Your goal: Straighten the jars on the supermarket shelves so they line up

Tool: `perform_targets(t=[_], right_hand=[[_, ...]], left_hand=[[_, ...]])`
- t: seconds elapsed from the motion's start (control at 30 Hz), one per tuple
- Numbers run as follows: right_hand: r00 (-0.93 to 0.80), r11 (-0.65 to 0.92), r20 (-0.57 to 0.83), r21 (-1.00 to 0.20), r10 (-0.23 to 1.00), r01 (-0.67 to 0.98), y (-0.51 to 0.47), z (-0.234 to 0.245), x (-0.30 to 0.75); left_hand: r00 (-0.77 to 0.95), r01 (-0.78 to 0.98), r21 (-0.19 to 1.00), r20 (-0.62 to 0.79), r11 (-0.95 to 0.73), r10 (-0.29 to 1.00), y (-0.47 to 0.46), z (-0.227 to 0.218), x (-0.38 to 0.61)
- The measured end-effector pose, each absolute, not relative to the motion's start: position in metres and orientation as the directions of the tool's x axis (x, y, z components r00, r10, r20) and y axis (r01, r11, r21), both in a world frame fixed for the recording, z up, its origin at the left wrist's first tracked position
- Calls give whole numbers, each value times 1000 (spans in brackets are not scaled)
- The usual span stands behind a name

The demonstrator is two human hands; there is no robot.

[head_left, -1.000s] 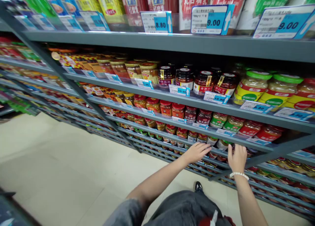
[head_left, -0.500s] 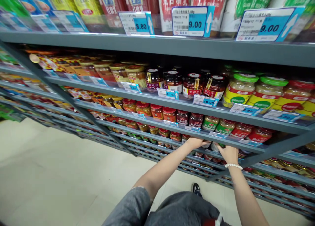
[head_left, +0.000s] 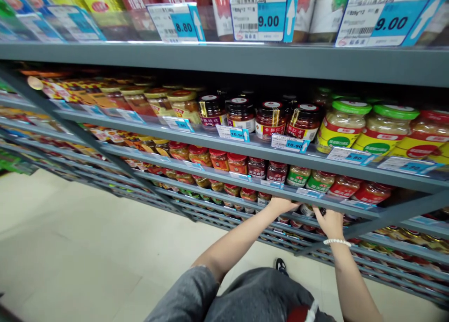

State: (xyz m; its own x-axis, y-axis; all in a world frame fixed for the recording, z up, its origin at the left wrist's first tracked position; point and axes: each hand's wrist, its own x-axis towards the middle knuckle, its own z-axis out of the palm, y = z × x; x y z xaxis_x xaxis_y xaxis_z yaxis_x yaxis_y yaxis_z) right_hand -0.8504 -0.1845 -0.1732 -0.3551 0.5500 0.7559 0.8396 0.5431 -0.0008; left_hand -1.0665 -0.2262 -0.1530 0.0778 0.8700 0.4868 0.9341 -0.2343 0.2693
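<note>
Both my hands reach under the edge of a lower shelf, into the row of jars there. My left hand (head_left: 283, 205) comes in from the left with its fingers stretched out, the tips beside a small jar with a pale label (head_left: 307, 211). To the right of that jar is my right hand (head_left: 330, 223), its thumb held apart and pointing up and left. The shelf edge (head_left: 324, 202) hides its other fingers. Whether either hand touches a jar is hard to see. A white coiled band (head_left: 337, 242) circles my right wrist.
Above my hands stand jars with green labels (head_left: 319, 182) and red labels (head_left: 344, 188). Higher up are dark-lidded jars (head_left: 270, 121) and green-lidded jars (head_left: 343, 125). Blue and white price tags (head_left: 264, 16) line the shelf edges. A slanted grey post (head_left: 403, 214) stands right; pale floor (head_left: 87, 247) lies left.
The view has shifted slightly closer to the shelves. My right hand has moved a little to the right, widening the gap between my hands and showing more of the jar there.
</note>
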Motion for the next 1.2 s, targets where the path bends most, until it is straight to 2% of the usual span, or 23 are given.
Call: perform_targets(t=[0.1,0.2,0.3,0.43,0.57,0.67,0.87,1.03,1.1,1.2], right_hand=[[-390,617,726,-61,567,784,-182,-178,-842],[-351,590,750,-65,561,805,-180,-186,-843],[-270,501,818,-26,508,865,-182,-190,-854],[-261,478,828,-10,496,878,-188,-190,-862],[-320,509,802,23,504,860,-191,-188,-856],[-331,522,799,26,502,853,-190,-189,-855],[-294,501,824,15,484,865,-190,-188,-860],[-339,511,803,51,490,858,-185,-189,-851],[-332,515,782,17,528,857,-180,-192,-848],[-308,522,765,-44,566,852,-174,-197,-845]], left_hand=[[182,917,239,460,-318,869,-230,-150,-1080],[264,891,226,448,-394,854,-235,-148,-1086],[205,896,265,464,-356,862,-236,-149,-1077],[78,912,334,424,-236,902,-230,-149,-1065],[186,888,348,325,-300,927,-230,-147,-1082],[235,869,354,322,-347,917,-233,-148,-1091],[61,877,433,332,-209,941,-230,-155,-1076],[212,844,431,280,-320,936,-220,-157,-1092],[270,828,421,280,-370,921,-218,-159,-1102],[352,832,336,297,-442,888,-219,-160,-1108]])
